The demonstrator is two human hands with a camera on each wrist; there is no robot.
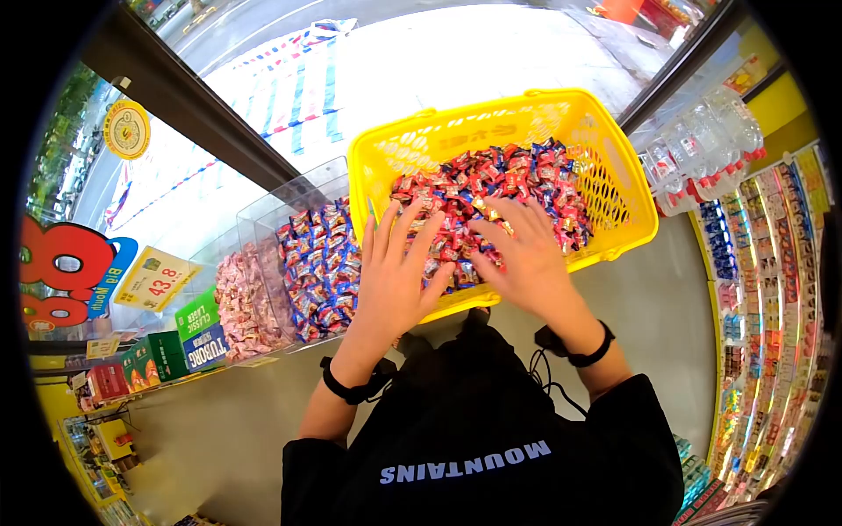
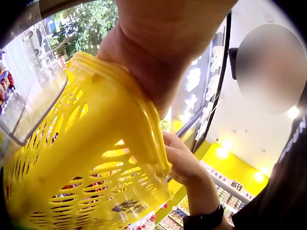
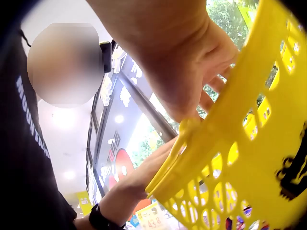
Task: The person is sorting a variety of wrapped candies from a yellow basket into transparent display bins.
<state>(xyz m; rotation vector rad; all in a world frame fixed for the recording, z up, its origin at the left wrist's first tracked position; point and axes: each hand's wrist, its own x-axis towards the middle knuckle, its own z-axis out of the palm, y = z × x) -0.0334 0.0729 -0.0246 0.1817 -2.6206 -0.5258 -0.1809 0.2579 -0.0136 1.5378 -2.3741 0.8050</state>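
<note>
A yellow plastic basket (image 1: 633, 230) with slotted walls holds a heap of small wrapped candies (image 1: 517, 180) in red and dark blue. My left hand (image 1: 395, 272) reaches over its near left rim, fingers spread above the candies. Beside it, my right hand (image 1: 531, 263) has its fingers spread over the middle of the heap, thumb pointing toward the left hand. No candy shows gripped in either one. In the left wrist view the basket wall (image 2: 96, 129) hides the left fingertips. The right wrist view has the right hand (image 3: 192, 72) bent over the basket rim (image 3: 177, 148).
Left of the basket stand clear bins of blue-and-red candies (image 1: 320, 272) and pink candies (image 1: 250, 302). A price card (image 1: 158, 279) and a green Tuborg box (image 1: 200, 329) lie farther left. Water bottles (image 1: 710, 145) and stocked shelves (image 1: 763, 324) line the right. Windows rise behind the basket.
</note>
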